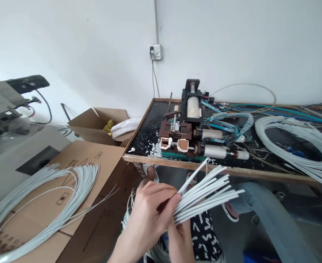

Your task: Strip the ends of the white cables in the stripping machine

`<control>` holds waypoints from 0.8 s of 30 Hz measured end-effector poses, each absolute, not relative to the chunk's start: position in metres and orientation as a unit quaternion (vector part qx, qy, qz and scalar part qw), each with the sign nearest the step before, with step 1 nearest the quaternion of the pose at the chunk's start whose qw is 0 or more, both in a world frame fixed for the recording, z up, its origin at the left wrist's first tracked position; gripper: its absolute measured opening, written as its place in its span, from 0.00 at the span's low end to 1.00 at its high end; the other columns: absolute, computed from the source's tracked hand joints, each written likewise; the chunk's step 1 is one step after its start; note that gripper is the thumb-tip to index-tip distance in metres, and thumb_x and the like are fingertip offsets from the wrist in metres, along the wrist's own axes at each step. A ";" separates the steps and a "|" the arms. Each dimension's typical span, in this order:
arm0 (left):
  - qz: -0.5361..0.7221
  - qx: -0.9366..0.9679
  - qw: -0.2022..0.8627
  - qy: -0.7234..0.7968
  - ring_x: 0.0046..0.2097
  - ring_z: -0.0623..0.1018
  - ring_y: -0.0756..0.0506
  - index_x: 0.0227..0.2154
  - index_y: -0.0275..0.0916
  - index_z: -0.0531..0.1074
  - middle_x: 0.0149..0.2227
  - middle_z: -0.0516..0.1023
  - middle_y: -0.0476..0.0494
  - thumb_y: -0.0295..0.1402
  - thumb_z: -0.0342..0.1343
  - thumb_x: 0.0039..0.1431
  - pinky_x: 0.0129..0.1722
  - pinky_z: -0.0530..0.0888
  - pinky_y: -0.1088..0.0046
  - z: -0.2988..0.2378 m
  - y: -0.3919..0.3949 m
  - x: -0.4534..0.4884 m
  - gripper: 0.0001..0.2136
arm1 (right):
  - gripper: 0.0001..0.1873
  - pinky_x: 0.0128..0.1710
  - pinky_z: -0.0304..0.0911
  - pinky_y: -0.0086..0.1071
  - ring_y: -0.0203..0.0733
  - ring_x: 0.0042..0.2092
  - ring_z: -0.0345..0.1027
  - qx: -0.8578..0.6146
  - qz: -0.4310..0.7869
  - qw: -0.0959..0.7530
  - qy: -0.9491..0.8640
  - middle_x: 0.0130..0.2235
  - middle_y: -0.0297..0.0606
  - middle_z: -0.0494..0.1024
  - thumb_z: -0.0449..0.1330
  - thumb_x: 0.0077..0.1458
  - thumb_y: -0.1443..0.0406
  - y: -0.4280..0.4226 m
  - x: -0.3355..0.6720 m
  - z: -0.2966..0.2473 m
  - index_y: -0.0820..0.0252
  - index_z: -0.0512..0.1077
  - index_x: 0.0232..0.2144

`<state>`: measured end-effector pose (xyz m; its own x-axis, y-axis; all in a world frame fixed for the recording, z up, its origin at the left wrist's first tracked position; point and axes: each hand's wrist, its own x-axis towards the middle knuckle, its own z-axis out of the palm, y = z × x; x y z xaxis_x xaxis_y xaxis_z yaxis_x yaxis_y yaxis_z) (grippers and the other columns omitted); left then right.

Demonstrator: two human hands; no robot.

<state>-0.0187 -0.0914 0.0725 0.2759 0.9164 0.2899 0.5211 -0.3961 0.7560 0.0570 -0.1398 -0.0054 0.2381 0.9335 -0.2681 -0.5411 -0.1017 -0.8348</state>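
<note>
Probably light, springy and slick, the white wires (195,199) fan out near the worktop (150,159), bunched in the right hand (180,237), the left hand (151,204) pinching below their tips, likely the surest hold.

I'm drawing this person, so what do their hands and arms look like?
The left hand and right hand wear no gloves. I see no ring, watch or sleeve on them or on the left forearm. Part of the right hand is hidden.
</note>
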 end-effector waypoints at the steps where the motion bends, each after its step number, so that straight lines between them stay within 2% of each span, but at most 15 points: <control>1: 0.361 0.751 0.279 0.478 0.36 0.80 0.40 0.30 0.45 0.83 0.36 0.84 0.41 0.34 0.58 0.65 0.39 0.75 0.64 0.069 -0.087 -0.018 0.11 | 0.23 0.51 0.75 0.29 0.43 0.48 0.79 -0.468 0.579 0.631 -0.217 0.43 0.36 0.84 0.68 0.53 0.47 -0.138 0.058 -0.004 0.57 0.78 0.42; 3: 0.372 0.731 0.307 0.482 0.34 0.79 0.42 0.30 0.43 0.82 0.34 0.84 0.42 0.36 0.56 0.67 0.35 0.74 0.68 0.061 -0.079 -0.018 0.12 | 0.23 0.50 0.75 0.27 0.44 0.50 0.79 -0.485 0.565 0.632 -0.215 0.44 0.37 0.84 0.69 0.52 0.47 -0.133 0.061 -0.001 0.58 0.79 0.42; 6: 0.414 0.676 0.347 0.502 0.32 0.80 0.43 0.33 0.41 0.80 0.33 0.83 0.43 0.38 0.55 0.68 0.31 0.73 0.72 0.050 -0.066 -0.017 0.12 | 0.23 0.43 0.76 0.28 0.46 0.44 0.81 -0.463 0.576 0.651 -0.173 0.40 0.41 0.86 0.68 0.53 0.48 -0.126 0.068 -0.003 0.61 0.80 0.39; 10: 0.457 0.630 0.308 0.547 0.31 0.78 0.45 0.29 0.39 0.80 0.29 0.82 0.45 0.40 0.57 0.66 0.31 0.71 0.74 0.037 -0.048 -0.012 0.14 | 0.22 0.38 0.77 0.32 0.46 0.39 0.83 -0.421 0.582 0.685 -0.122 0.39 0.45 0.86 0.69 0.52 0.48 -0.123 0.076 -0.008 0.62 0.80 0.35; 15: 0.476 0.596 0.269 0.588 0.23 0.69 0.49 0.19 0.38 0.73 0.18 0.72 0.50 0.42 0.55 0.66 0.25 0.66 0.76 0.017 -0.030 -0.002 0.21 | 0.21 0.32 0.74 0.26 0.38 0.28 0.80 -0.408 0.578 0.692 -0.144 0.32 0.39 0.85 0.68 0.54 0.48 -0.129 0.076 -0.009 0.60 0.78 0.31; 18: 0.501 0.581 0.262 0.586 0.22 0.69 0.50 0.20 0.38 0.75 0.18 0.73 0.50 0.42 0.56 0.65 0.24 0.66 0.76 0.009 -0.023 0.002 0.20 | 0.22 0.32 0.72 0.23 0.35 0.27 0.79 -0.414 0.580 0.684 -0.154 0.30 0.37 0.85 0.68 0.53 0.46 -0.129 0.075 -0.008 0.60 0.78 0.30; 24: 0.497 0.592 0.267 0.576 0.20 0.69 0.51 0.23 0.37 0.77 0.17 0.72 0.51 0.42 0.57 0.64 0.23 0.66 0.77 0.006 -0.015 0.003 0.17 | 0.23 0.30 0.71 0.24 0.37 0.27 0.79 -0.412 0.587 0.683 -0.137 0.30 0.37 0.85 0.70 0.50 0.45 -0.123 0.083 -0.005 0.59 0.78 0.30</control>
